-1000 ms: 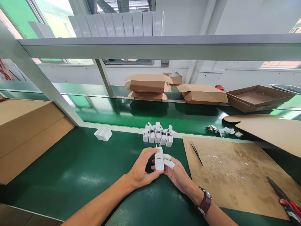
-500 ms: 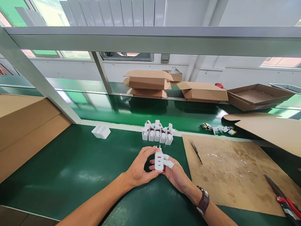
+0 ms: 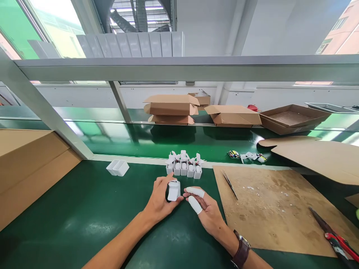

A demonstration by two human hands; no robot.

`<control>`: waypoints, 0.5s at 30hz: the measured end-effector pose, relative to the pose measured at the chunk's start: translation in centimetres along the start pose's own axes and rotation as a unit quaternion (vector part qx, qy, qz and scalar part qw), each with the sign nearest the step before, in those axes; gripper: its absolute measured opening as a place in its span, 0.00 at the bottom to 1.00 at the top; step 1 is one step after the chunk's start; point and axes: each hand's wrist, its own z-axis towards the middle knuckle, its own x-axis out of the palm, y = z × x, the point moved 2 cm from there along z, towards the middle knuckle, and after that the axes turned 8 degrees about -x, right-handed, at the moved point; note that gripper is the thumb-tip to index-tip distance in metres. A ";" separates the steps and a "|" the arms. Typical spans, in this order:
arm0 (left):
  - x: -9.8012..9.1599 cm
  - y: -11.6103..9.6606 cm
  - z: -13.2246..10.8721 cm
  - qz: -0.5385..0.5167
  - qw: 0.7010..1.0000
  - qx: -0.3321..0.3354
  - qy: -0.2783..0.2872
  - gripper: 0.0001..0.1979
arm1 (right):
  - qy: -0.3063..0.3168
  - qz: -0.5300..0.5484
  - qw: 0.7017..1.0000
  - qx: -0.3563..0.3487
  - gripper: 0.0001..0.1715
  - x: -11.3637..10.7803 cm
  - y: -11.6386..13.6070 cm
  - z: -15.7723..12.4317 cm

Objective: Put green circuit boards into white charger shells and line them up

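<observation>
A white plug-in charger sits in the grip of my left hand, held between thumb and fingers above the green work surface. A smooth white face of it shows, and its ports are out of sight. Just right of the charger, my right hand has its thumb and index finger apart, both in white finger covers, with nothing visible between them. Beyond my hands stands a row of several open white charger housings with parts and wires sticking out of their tops.
White empty housings lie at the left. On the right, a brown board carries tweezers and red-handled scissors. Circuit parts and cardboard boxes are farther back; a metal rail crosses above.
The charger has turned, so its port face no longer shows. My right hand has let go of it and moved slightly right; my left hand keeps hold. The camera view has tilted up.
</observation>
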 end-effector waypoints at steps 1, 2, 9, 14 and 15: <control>-0.4 0.5 0.5 -0.003 0.999 -0.034 -0.022 0.38 | -0.011 -0.015 1.000 -0.005 0.18 -0.1 -0.1 0.0; -1.0 1.1 1.1 -0.004 0.996 -0.075 -0.047 0.36 | -0.025 -0.029 0.999 -0.004 0.18 -0.2 -0.3 0.1; -3.3 5.7 4.8 -0.028 0.951 -0.294 -0.094 0.43 | -0.128 -0.094 0.986 0.046 0.28 -2.3 -2.4 1.2; -2.1 6.2 5.4 -0.063 0.959 -0.266 -0.078 0.42 | -0.168 -0.067 0.979 0.091 0.38 -4.1 -4.0 2.8; -1.8 6.1 5.3 -0.075 0.961 -0.257 -0.070 0.42 | -0.156 -0.050 0.982 0.093 0.39 -4.3 -4.2 3.1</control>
